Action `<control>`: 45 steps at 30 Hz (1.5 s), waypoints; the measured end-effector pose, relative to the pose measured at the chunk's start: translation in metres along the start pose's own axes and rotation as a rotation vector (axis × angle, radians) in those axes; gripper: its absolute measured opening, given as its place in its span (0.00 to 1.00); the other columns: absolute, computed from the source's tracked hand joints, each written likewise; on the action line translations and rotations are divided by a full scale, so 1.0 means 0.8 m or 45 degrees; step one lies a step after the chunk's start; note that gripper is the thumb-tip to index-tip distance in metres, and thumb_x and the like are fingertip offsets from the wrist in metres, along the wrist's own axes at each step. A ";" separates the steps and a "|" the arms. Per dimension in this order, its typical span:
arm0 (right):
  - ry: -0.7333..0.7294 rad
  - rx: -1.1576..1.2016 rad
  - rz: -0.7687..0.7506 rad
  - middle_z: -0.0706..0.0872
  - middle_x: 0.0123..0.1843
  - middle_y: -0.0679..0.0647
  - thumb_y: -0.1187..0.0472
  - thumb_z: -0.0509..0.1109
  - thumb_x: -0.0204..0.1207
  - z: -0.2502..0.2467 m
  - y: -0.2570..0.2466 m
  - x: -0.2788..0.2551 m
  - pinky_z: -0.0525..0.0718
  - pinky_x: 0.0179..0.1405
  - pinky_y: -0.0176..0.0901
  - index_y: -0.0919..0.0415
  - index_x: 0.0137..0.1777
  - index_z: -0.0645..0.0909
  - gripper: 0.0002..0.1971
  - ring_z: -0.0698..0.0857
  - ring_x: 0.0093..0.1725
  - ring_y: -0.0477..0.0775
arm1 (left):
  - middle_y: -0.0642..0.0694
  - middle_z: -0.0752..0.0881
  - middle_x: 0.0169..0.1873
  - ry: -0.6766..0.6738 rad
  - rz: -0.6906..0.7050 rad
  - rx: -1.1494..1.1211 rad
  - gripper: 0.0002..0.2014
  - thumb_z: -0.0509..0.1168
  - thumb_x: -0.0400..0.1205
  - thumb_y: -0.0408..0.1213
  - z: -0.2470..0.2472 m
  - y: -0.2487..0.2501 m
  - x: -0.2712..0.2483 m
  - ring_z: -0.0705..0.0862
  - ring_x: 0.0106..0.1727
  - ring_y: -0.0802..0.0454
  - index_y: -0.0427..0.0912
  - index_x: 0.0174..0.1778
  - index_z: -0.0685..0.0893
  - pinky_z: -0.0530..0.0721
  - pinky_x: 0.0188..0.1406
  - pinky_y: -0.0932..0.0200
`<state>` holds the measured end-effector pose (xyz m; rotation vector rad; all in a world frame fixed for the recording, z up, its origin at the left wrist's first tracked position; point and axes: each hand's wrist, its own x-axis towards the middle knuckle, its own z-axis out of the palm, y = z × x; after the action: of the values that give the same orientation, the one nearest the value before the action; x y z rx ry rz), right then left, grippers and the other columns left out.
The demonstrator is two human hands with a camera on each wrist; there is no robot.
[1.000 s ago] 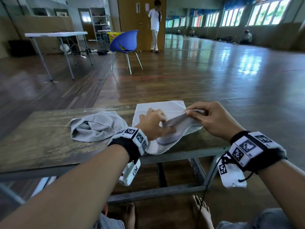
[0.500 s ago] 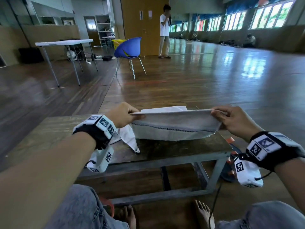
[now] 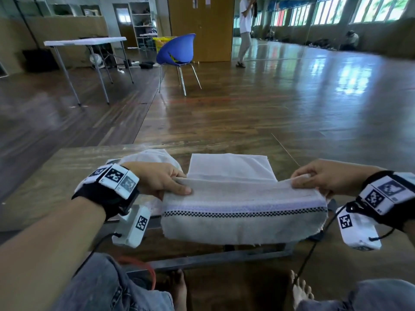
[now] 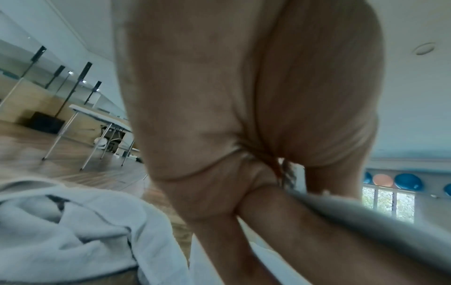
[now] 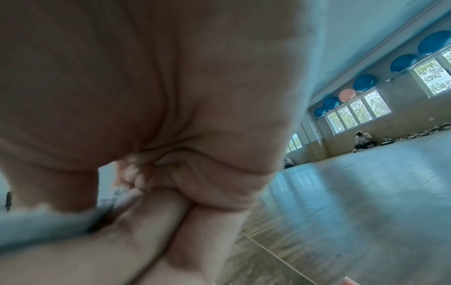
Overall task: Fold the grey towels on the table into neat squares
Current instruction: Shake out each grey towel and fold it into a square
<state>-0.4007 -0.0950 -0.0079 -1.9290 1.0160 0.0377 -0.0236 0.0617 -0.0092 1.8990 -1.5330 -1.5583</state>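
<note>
A grey towel with a checked stripe hangs stretched between my two hands over the near edge of the low wooden table. My left hand pinches its top left corner, and my right hand pinches the top right corner. Behind it a folded grey towel lies flat on the table. A crumpled grey towel sits behind my left hand and fills the lower left of the left wrist view. In the right wrist view the held towel's edge runs between thumb and fingers.
A blue chair stands on the wooden floor beyond the table, with a white folding table to its left. A person stands by the far door. My knees and bare feet are below the table's metal frame.
I have lifted the bunched towel off the table and spread it wide between both hands. My hands moved apart, and the towel now hangs nearer to me.
</note>
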 end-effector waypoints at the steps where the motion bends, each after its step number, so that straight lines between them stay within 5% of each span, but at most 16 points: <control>1: 0.057 -0.034 0.011 0.93 0.39 0.57 0.42 0.74 0.75 0.002 0.005 0.010 0.86 0.28 0.40 0.51 0.47 0.92 0.13 0.90 0.32 0.53 | 0.43 0.91 0.46 0.040 0.019 -0.067 0.10 0.69 0.83 0.36 0.001 -0.002 0.009 0.90 0.45 0.49 0.37 0.57 0.87 0.91 0.43 0.58; 9: 0.746 -0.306 -0.043 0.86 0.29 0.47 0.53 0.76 0.78 0.002 0.048 0.147 0.75 0.31 0.39 0.46 0.30 0.85 0.14 0.83 0.30 0.45 | 0.42 0.87 0.41 0.879 0.138 0.282 0.10 0.69 0.83 0.43 -0.030 -0.013 0.154 0.82 0.42 0.48 0.38 0.46 0.87 0.76 0.38 0.58; 12: 0.864 -0.302 0.056 0.85 0.29 0.52 0.54 0.77 0.77 -0.001 0.061 0.201 0.74 0.31 0.37 0.46 0.29 0.83 0.15 0.83 0.29 0.48 | 0.44 0.88 0.37 1.080 0.107 0.328 0.08 0.72 0.80 0.40 -0.042 -0.018 0.215 0.84 0.41 0.46 0.38 0.42 0.88 0.77 0.36 0.56; 15: 0.961 -0.286 0.153 0.87 0.40 0.62 0.55 0.76 0.77 -0.001 0.073 0.242 0.83 0.41 0.43 0.47 0.30 0.83 0.13 0.86 0.36 0.58 | 0.45 0.90 0.37 1.191 0.042 0.396 0.07 0.74 0.77 0.42 -0.051 -0.027 0.262 0.87 0.43 0.46 0.41 0.39 0.90 0.81 0.42 0.55; 19: 0.869 -0.385 0.170 0.89 0.48 0.61 0.56 0.78 0.77 -0.003 0.081 0.277 0.87 0.53 0.49 0.53 0.39 0.91 0.06 0.88 0.47 0.61 | 0.52 0.85 0.33 1.056 -0.001 0.552 0.08 0.76 0.75 0.47 -0.065 -0.035 0.295 0.84 0.39 0.52 0.46 0.36 0.91 0.77 0.37 0.60; 24: 0.739 -0.387 0.128 0.90 0.38 0.55 0.57 0.80 0.75 -0.016 0.080 0.281 0.79 0.46 0.43 0.53 0.33 0.88 0.09 0.87 0.43 0.55 | 0.49 0.87 0.30 0.912 0.114 0.588 0.07 0.78 0.74 0.41 -0.075 -0.028 0.293 0.80 0.30 0.58 0.41 0.39 0.93 0.71 0.24 0.66; 28: 0.684 -0.293 0.041 0.90 0.42 0.54 0.61 0.81 0.75 -0.024 0.070 0.269 0.81 0.50 0.46 0.52 0.36 0.88 0.08 0.87 0.47 0.54 | 0.45 0.89 0.31 0.848 0.168 0.515 0.06 0.79 0.73 0.40 -0.074 -0.021 0.276 0.80 0.31 0.54 0.40 0.39 0.94 0.73 0.27 0.64; 32: 0.711 -0.169 -0.059 0.92 0.40 0.57 0.63 0.82 0.73 -0.024 0.059 0.248 0.84 0.50 0.48 0.52 0.36 0.89 0.08 0.87 0.42 0.54 | 0.54 0.85 0.24 0.830 0.203 0.454 0.05 0.82 0.70 0.38 -0.076 -0.016 0.250 0.79 0.29 0.57 0.42 0.36 0.94 0.75 0.29 0.64; 35: 0.758 -0.132 -0.132 0.93 0.40 0.57 0.62 0.84 0.70 -0.020 0.058 0.226 0.84 0.51 0.48 0.50 0.37 0.91 0.06 0.88 0.43 0.54 | 0.52 0.88 0.25 0.852 0.221 0.382 0.07 0.83 0.69 0.42 -0.080 -0.013 0.225 0.80 0.30 0.57 0.43 0.36 0.94 0.74 0.29 0.66; 37: 0.847 -0.052 -0.189 0.93 0.39 0.55 0.60 0.84 0.70 -0.018 0.063 0.212 0.84 0.49 0.46 0.47 0.37 0.91 0.07 0.88 0.42 0.53 | 0.48 0.92 0.32 0.912 0.242 0.283 0.09 0.82 0.70 0.44 -0.084 -0.016 0.208 0.83 0.35 0.56 0.42 0.38 0.95 0.78 0.34 0.63; 42: 0.952 0.086 -0.254 0.91 0.33 0.43 0.61 0.79 0.76 -0.008 0.079 0.194 0.83 0.34 0.32 0.47 0.40 0.92 0.07 0.83 0.28 0.35 | 0.60 0.90 0.30 0.980 0.291 0.164 0.03 0.78 0.76 0.41 -0.080 -0.030 0.180 0.84 0.29 0.68 0.50 0.37 0.93 0.82 0.35 0.66; 45: 0.955 0.007 -0.284 0.92 0.38 0.46 0.65 0.78 0.76 -0.005 0.080 0.189 0.86 0.35 0.35 0.38 0.38 0.90 0.16 0.85 0.32 0.41 | 0.57 0.91 0.34 0.947 0.335 0.163 0.04 0.76 0.78 0.40 -0.077 -0.033 0.168 0.86 0.33 0.63 0.52 0.37 0.92 0.88 0.41 0.59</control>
<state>-0.3450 -0.2085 -0.1123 -2.0762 1.2487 -0.8682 0.0252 -0.0614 -0.0798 1.9174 -1.4540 -0.5435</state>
